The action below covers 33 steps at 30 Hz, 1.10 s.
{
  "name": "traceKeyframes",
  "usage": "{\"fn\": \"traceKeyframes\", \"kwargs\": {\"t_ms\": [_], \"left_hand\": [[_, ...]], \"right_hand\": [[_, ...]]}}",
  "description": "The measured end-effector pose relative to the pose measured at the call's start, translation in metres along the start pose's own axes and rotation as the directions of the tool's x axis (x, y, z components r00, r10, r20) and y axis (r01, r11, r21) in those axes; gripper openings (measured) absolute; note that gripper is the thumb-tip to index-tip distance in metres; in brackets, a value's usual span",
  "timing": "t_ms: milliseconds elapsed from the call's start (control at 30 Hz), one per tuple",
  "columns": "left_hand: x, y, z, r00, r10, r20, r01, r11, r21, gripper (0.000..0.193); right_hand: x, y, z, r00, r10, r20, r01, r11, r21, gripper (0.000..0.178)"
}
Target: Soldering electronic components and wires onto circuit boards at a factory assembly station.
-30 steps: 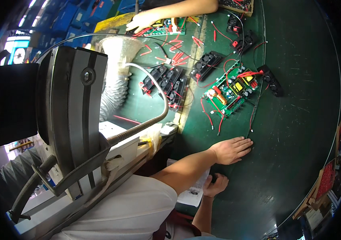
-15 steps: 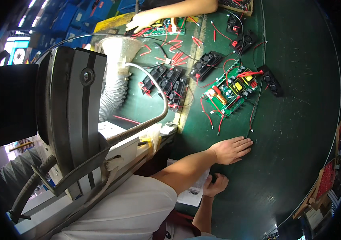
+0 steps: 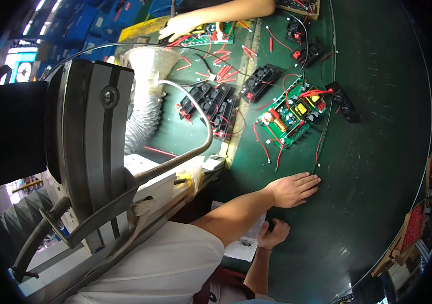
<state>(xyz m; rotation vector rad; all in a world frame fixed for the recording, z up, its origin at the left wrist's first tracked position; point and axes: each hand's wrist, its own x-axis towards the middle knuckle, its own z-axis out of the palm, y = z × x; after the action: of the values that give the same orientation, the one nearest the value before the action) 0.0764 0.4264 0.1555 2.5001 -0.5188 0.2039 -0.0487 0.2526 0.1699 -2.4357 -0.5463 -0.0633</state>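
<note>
My left hand lies flat on the green work mat, palm down, fingers stretched out and holding nothing. Nearer to me, my right hand rests with its fingers loosely bent and a gap between thumb and fingers; nothing shows in it. Beside it a printed paper sheet is partly covered by my left arm. Beyond my left hand sits a green circuit board with yellow-topped transformers and red wires. A black twin-fan unit stands at its right end.
Several black fan units and loose red wires lie farther off. Another person's hand rests by a second circuit board. A large metal fixture and flexible grey duct fill the left. Wooden-edged trays stand at right.
</note>
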Motion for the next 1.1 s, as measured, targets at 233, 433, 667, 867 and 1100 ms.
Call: {"fn": "traceKeyframes", "kwargs": {"t_ms": [233, 433, 667, 867, 1100], "left_hand": [[0.003, 0.001, -0.002, 1.0, -0.002, 0.005, 0.002, 1.0, -0.003, 0.066], [0.005, 0.001, -0.005, 1.0, -0.001, -0.001, 0.001, 1.0, -0.012, 0.066], [0.008, 0.002, -0.006, 1.0, -0.005, -0.008, 0.005, 1.0, -0.021, 0.066], [0.014, 0.005, -0.004, 1.0, 0.002, -0.012, -0.002, 1.0, -0.005, 0.065], [0.017, 0.006, 0.002, 1.0, 0.009, 0.025, -0.009, 1.0, 0.013, 0.063]], "right_hand": [[-0.001, 0.004, 0.0, 1.0, -0.003, -0.008, 0.003, 1.0, 0.004, 0.051], [-0.001, 0.004, -0.002, 1.0, -0.008, -0.005, 0.008, 1.0, 0.004, 0.048], [0.001, 0.004, -0.005, 1.0, -0.012, -0.007, 0.012, 1.0, 0.001, 0.045], [0.001, 0.011, -0.007, 1.0, -0.009, -0.008, 0.009, 1.0, -0.013, 0.043], [-0.006, 0.028, -0.004, 1.0, 0.015, -0.002, -0.015, 1.0, -0.008, 0.044]]}}
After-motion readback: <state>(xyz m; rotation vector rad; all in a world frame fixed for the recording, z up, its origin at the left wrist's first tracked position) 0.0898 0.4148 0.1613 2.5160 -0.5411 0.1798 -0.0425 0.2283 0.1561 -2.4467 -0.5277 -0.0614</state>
